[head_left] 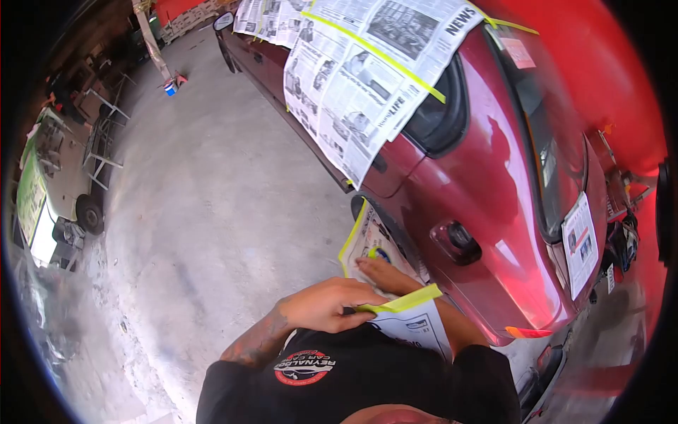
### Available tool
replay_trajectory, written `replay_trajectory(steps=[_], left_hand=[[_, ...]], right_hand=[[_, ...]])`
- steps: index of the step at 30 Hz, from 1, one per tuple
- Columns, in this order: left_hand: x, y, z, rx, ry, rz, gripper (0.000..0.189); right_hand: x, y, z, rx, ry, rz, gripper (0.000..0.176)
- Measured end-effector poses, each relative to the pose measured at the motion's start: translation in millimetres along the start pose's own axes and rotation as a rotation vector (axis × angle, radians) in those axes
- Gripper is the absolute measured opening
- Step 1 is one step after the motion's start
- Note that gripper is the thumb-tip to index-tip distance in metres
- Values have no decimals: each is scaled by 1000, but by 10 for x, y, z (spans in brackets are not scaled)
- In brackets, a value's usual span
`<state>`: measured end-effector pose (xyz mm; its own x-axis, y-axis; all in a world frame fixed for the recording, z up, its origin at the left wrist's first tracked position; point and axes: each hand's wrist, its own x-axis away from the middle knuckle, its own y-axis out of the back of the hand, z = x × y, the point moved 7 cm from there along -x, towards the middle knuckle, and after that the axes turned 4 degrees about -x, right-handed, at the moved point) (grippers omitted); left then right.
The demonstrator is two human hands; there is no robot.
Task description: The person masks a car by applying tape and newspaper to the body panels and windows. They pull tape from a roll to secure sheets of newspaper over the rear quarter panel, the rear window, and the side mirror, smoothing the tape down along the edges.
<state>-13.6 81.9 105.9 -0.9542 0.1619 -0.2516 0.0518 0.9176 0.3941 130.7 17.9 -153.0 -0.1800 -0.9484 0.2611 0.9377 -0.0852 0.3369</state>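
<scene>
My left hand (339,304) pinches the top edge of a newspaper sheet (424,328), where a strip of yellow-green tape (402,300) runs along it. The sheet hangs in front of my black shirt. Just beyond, my right hand (385,274) is closed around a small roll of yellow-green tape (379,253), partly hidden by the fingers. Another newspaper piece with taped edges (364,230) is by the car's wheel, beside that hand. Larger newspaper sheets (346,92), joined with the same tape, cover the side windows and roof of the dark red car (487,205).
The car's fuel filler recess (455,242) faces me on the right, with an orange lamp (528,331) lower down. Grey concrete floor (212,169) lies to the left. Farther left are a green and white vehicle (60,177) and metal stands (102,141). A post (152,42) stands behind.
</scene>
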Motion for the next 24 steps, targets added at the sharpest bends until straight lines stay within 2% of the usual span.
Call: replay_trajectory(steps=[1,3,5,6,9,10,13,16,19,20,23,24], left_hand=[[161,145,74,12,61,-40,35],[450,402,168,21,77,-156,35],[732,625,246,20,147,-233,35],[870,723,269,17,195,-263,36],[1219,971,361,-13,249,-388,43],[1314,1041,407,-32,276,-416,44],[1481,1310,537,-111,328,-512,46],[1505,1619,681,-229,358,-608,49],[1517,1945,955,-315,431,-649,51],[1508,2089,1043,-346,449,-641,51],[1382,2563,1261,-443,419,-646,53],[1325,2722,1320,-475,397,-651,54]], right_hand=[[-221,-284,54,62,147,141,49],[-433,-618,269,254,536,131,46],[-866,-865,341,-187,-38,351,44],[-984,-873,545,-97,-81,326,45],[-1482,-826,969,-116,72,300,52],[-1569,-761,1190,-123,61,318,62],[-1724,-548,1909,-364,65,519,80],[-1851,-305,2693,-453,294,628,94],[-2175,-148,2978,-363,513,619,96],[-2313,-86,3050,-263,453,579,81],[-2693,112,3331,201,392,395,56],[-2893,158,3307,183,413,300,49]])
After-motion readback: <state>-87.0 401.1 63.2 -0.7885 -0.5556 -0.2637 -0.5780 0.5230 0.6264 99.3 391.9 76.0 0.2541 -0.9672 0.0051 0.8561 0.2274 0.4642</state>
